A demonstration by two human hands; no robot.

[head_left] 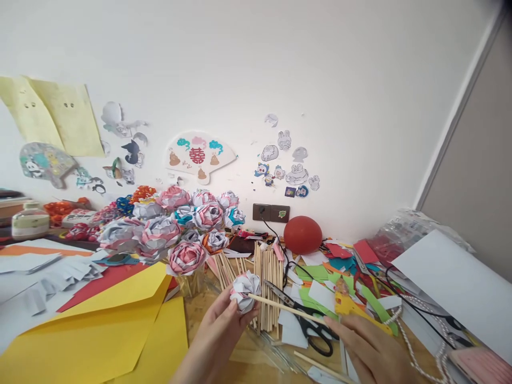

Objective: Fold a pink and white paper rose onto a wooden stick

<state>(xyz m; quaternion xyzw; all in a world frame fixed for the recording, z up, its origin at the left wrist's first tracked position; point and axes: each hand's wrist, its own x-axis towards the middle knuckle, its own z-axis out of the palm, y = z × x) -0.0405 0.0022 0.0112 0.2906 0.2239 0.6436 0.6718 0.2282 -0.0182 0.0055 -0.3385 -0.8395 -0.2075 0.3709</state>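
Between the fingers of my left hand point(224, 325) is a folded paper flower point(246, 292), white with a touch of pink. My right hand point(370, 346) grips one end of a thin wooden stick point(286, 307). The stick's other end meets the side of the flower; whether it goes into the paper I cannot tell. Under the stick lie black-handled scissors point(308, 320), partly covered by it. A pile of similar wooden sticks point(268, 277) rests behind the flower. Just right of the scissors is a yellow glue gun point(352, 306).
Many finished paper flowers point(186, 258) stand bunched at the back left. Yellow paper point(100, 336) covers the front left. A red balloon point(303, 234) sits near the wall socket point(271, 212). Paper scraps, a black cable and a bead string point(412, 346) lie to the right.
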